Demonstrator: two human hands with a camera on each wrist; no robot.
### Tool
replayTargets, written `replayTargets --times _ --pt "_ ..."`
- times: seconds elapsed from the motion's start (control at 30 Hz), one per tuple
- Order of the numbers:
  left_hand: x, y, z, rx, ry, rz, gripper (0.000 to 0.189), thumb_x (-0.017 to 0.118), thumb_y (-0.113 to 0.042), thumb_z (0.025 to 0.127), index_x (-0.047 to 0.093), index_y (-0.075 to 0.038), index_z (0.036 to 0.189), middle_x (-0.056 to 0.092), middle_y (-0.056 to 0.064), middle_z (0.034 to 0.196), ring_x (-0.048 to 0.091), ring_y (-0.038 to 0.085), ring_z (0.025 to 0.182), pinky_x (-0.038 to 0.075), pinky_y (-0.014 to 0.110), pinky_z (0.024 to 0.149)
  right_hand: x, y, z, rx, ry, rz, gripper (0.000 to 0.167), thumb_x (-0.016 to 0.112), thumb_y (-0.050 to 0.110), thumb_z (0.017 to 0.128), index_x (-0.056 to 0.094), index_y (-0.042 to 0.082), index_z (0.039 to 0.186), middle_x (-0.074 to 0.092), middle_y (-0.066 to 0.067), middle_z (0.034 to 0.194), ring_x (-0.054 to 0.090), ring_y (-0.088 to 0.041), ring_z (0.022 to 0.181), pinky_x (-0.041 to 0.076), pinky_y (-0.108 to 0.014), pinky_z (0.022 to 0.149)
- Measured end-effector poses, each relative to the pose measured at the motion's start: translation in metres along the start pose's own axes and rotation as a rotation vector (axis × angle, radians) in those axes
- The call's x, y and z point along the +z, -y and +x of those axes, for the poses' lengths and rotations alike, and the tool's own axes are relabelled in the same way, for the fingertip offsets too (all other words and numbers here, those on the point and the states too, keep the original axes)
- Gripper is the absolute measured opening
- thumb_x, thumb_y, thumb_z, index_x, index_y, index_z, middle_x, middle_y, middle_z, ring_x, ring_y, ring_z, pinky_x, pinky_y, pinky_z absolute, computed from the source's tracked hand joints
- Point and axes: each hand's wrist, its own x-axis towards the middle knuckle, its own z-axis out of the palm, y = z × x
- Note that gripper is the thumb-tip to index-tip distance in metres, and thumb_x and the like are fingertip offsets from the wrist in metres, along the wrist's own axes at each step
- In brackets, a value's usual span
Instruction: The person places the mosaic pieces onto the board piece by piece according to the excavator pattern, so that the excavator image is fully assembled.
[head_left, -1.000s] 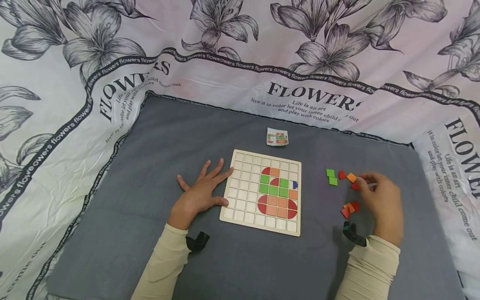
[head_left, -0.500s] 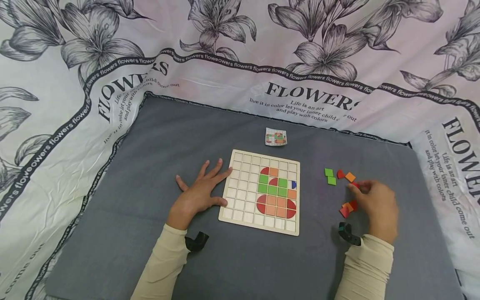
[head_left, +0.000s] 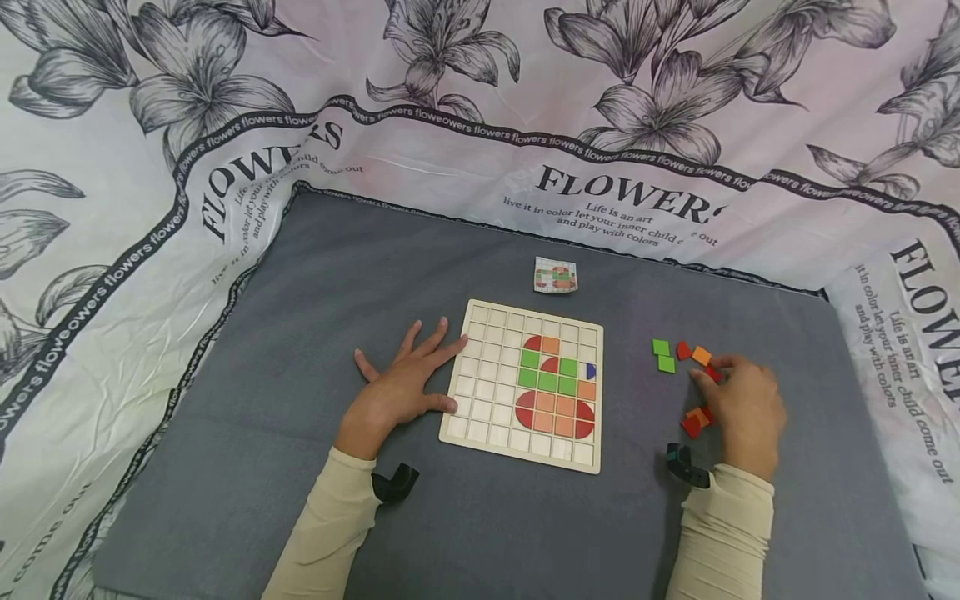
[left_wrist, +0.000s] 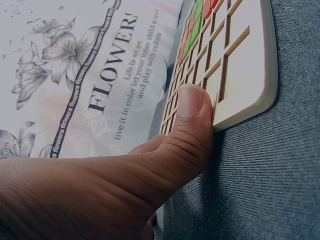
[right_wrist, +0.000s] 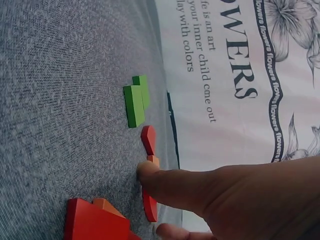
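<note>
My left hand lies with fingers spread at the left edge of a wooden grid board. Its thumb rests on the board's rim. Green, red and orange pieces and a blue half-round piece sit in the board's cells. My right hand is low over the loose pieces on the right, thumb and forefinger apart around a red piece. That piece lies on the table beside an orange square; the hand partly hides it. Whether a fingertip touches it is unclear.
Two green squares and a red rounded piece lie left of the right hand. A small pile of red and orange pieces is nearer me. A pattern card lies beyond the board on the grey table.
My right hand has shifted a little left and toward me, from the orange square to the red piece beside it. My left hand and the board keep their places.
</note>
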Motion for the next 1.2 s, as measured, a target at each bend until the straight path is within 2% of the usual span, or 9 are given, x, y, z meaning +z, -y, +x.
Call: replayTargets --times 0.17,0.3,0.57,0.73,0.83,1.0,1.2 --pt "0.0 0.0 0.0 0.0 0.002 0.001 0.102 0.086 -0.042 0.08 0.032 -0.039 0.167 0.013 -0.009 0.177 -0.005 0.027 0.165 -0.023 0.088 0.101 0.001 -0.002 -0.001 0.022 -0.025 0.003 0.045 0.069 0.035 0.104 0.065 0.001 0.133 0.058 -0.035 0.123 0.056 -0.054 0.109 0.049 -0.066 0.075" --pt "0.001 0.001 0.001 0.003 -0.006 0.0 0.101 0.085 -0.042 0.081 0.033 -0.039 0.167 0.014 -0.007 0.177 -0.004 0.028 0.165 -0.022 0.089 0.101 0.001 -0.001 0.001 0.02 -0.038 0.011 0.043 0.068 0.032 0.103 0.067 -0.001 0.131 0.064 -0.033 0.125 0.059 -0.053 0.106 0.051 -0.065 0.074" --pt "0.0 0.0 0.0 0.005 0.0 -0.008 0.102 0.086 -0.041 0.08 0.033 -0.038 0.167 0.013 -0.007 0.177 -0.005 0.028 0.165 -0.024 0.088 0.101 0.003 0.002 0.001 -0.013 -0.061 0.024 0.045 0.064 0.019 0.093 0.065 -0.005 0.13 0.066 -0.032 0.125 0.062 -0.051 0.1 0.051 -0.062 0.072" --pt "0.0 0.001 0.0 0.007 0.001 -0.006 0.101 0.085 -0.041 0.081 0.032 -0.037 0.167 0.013 -0.006 0.178 -0.004 0.029 0.165 -0.024 0.088 0.101 0.008 0.012 -0.001 -0.046 -0.084 0.048 0.049 0.065 0.016 0.09 0.06 -0.008 0.133 0.062 -0.034 0.124 0.058 -0.05 0.105 0.051 -0.064 0.08" --pt "0.0 0.001 0.0 0.004 0.001 -0.005 0.101 0.085 -0.041 0.081 0.032 -0.038 0.167 0.013 -0.007 0.178 -0.004 0.028 0.165 -0.023 0.088 0.101 0.011 0.02 -0.002 -0.079 -0.112 0.062 0.049 0.066 0.015 0.09 0.06 -0.008 0.132 0.061 -0.033 0.122 0.057 -0.051 0.109 0.05 -0.066 0.085" --pt "-0.001 0.001 0.0 0.002 0.008 0.0 0.101 0.085 -0.041 0.082 0.032 -0.038 0.168 0.012 -0.007 0.178 -0.005 0.028 0.165 -0.024 0.088 0.101 0.017 0.037 -0.003 -0.153 -0.143 0.082 0.044 0.066 0.012 0.089 0.062 -0.008 0.127 0.063 -0.031 0.118 0.06 -0.05 0.105 0.051 -0.065 0.083" --pt "-0.001 0.002 0.001 0.0 0.014 0.001 0.102 0.085 -0.042 0.082 0.031 -0.039 0.168 0.011 -0.008 0.178 -0.006 0.027 0.165 -0.024 0.088 0.101 0.023 0.059 -0.006 -0.305 -0.114 0.102 0.041 0.067 0.01 0.092 0.062 -0.007 0.129 0.063 -0.029 0.121 0.06 -0.043 0.099 0.051 -0.058 0.079"
